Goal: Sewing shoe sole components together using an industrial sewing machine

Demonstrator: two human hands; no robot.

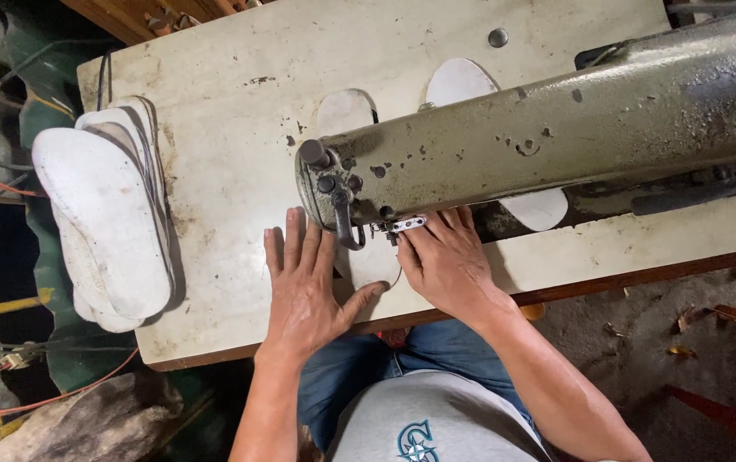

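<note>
A person sits at a worn cream table (239, 154) with an old olive-green sewing machine (556, 128) whose arm runs from 3 o'clock toward the centre. Both bare hands lie at the machine's needle end, near 6 o'clock of the picture.

The left hand (304, 287) rests flat on the table, fingers spread wide and pointing to 12 o'clock, the thumb stretched out toward 3 o'clock so that it touches the near edge of a white sole-shaped piece (375, 263). It grips nothing.

The right hand (445, 261) lies palm down just at 3 o'clock of that piece, fingers close together and reaching toward 11 o'clock, up under the machine head. The fingertips press by the small metal foot (408, 224); whether they pinch the piece or only press on it cannot be told, as the head covers them.

The white piece lies under the machine head, between the two hands; only its rounded near end shows. The needle itself is hidden.

More white sole-shaped pieces (458, 81) peep out at 12 o'clock behind the machine arm, and another (539, 210) below it, each partly covered. At 9 o'clock a stack of white soles (107, 214) hangs over the table's edge. The machine's right end is cut off by the frame.
</note>
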